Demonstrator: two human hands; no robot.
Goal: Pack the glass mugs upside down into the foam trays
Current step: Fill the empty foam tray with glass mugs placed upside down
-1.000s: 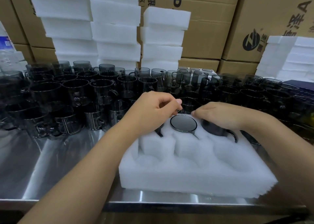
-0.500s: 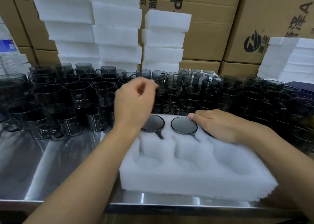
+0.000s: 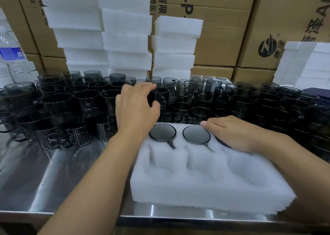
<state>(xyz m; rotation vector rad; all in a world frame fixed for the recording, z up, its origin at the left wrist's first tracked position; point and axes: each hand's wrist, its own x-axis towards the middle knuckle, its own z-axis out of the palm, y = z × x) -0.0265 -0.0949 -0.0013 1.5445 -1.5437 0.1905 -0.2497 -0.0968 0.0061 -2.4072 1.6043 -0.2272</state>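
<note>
With our left hand (image 3: 135,109) spread and empty, we clasp the mug (image 3: 161,96) behind the foam tray (image 3: 205,184) squarely. Our right hand (image 3: 232,133) lies flat, gripping nothing.

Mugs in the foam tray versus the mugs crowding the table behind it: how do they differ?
The tray mugs sit upside down, flat bases up; the table mugs stand upright, rims open. The tray mugs are sunk into the foam tray, only bases and handle tips showing; the table mugs stand free on the steel table. Foam separates the tray mugs; the table mugs crowd together. Both are dark smoky glass with handles.
</note>
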